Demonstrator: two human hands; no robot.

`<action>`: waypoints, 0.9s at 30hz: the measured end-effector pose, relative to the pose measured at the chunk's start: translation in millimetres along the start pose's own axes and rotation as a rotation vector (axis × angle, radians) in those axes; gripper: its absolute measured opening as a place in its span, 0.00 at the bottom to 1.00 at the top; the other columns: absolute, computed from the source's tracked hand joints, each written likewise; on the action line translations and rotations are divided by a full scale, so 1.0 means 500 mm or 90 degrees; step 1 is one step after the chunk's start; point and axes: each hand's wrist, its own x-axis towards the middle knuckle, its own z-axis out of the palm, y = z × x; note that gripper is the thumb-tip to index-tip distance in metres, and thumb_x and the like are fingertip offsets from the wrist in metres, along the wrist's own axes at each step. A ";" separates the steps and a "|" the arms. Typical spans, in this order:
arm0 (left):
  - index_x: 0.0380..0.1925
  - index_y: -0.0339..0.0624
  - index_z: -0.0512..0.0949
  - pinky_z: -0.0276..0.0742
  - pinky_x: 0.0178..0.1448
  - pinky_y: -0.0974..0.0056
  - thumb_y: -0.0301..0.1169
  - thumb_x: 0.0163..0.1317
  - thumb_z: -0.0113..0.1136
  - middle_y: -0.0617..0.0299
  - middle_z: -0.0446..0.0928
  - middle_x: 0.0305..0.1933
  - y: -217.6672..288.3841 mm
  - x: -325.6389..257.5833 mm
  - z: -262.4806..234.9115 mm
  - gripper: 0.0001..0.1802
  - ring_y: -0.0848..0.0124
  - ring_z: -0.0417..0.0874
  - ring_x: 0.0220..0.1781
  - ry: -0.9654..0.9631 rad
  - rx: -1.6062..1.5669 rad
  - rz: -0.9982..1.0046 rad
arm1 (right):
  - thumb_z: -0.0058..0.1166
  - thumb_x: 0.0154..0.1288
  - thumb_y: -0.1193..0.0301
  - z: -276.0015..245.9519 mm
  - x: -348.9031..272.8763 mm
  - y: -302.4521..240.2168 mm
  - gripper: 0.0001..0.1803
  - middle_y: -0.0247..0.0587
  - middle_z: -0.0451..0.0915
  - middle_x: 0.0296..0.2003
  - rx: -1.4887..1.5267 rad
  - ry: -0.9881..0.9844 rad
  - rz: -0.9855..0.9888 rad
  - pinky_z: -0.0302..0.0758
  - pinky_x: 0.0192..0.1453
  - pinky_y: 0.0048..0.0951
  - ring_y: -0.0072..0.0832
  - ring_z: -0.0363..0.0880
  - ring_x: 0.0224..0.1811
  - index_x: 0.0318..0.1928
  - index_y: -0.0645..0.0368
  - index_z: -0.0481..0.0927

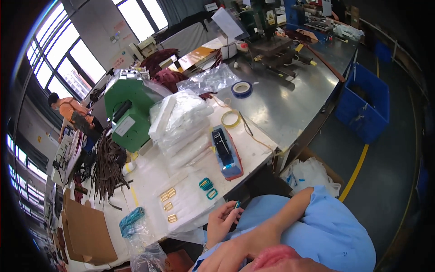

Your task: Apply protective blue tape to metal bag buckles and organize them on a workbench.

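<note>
Between the bent fingers of my left hand (220,222) is a small teal buckle (237,205), held just off the table's front edge. My right hand (231,255) crosses over by my left forearm; its fingertips run out of sight at the lower edge, so what they do is hidden. On the white tabletop (149,181) near my left hand lie a short stack of teal buckles (205,183) and a single teal buckle below it. Several gold rectangular buckles (168,206) lie to the left of these. A plastic bag holds a bundle of teal buckles (131,220).
A blue-grey tape dispenser (226,156) stands beside wrapped white packs (181,131) and a green machine (129,111). Tape rolls (242,89) lie behind. Brown straps (108,158) hang at left above a cardboard box (88,231). A blue bin (362,102) stands right; a person (74,111) works far left.
</note>
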 end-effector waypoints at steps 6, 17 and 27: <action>0.60 0.26 0.80 0.84 0.42 0.69 0.22 0.77 0.59 0.51 0.89 0.49 0.033 -0.026 -0.033 0.15 0.72 0.87 0.42 0.030 -0.017 0.013 | 0.59 0.77 0.48 0.029 -0.072 -0.054 0.36 0.52 0.73 0.72 -0.009 0.001 -0.062 0.69 0.78 0.53 0.52 0.72 0.73 0.71 0.66 0.74; 0.60 0.25 0.81 0.89 0.48 0.61 0.25 0.77 0.59 0.48 0.87 0.54 0.148 -0.065 -0.203 0.17 0.65 0.88 0.50 0.337 0.127 0.283 | 0.70 0.68 0.74 -0.032 -0.146 -0.102 0.10 0.44 0.90 0.44 -0.218 0.204 0.532 0.84 0.53 0.36 0.43 0.89 0.47 0.48 0.61 0.90; 0.55 0.39 0.87 0.80 0.49 0.65 0.24 0.63 0.73 0.57 0.85 0.48 0.073 -0.052 -0.325 0.19 0.70 0.82 0.42 0.373 0.625 0.257 | 0.59 0.75 0.71 -0.056 -0.355 -0.061 0.10 0.37 0.91 0.43 -0.262 0.426 0.974 0.80 0.54 0.25 0.23 0.87 0.46 0.46 0.62 0.91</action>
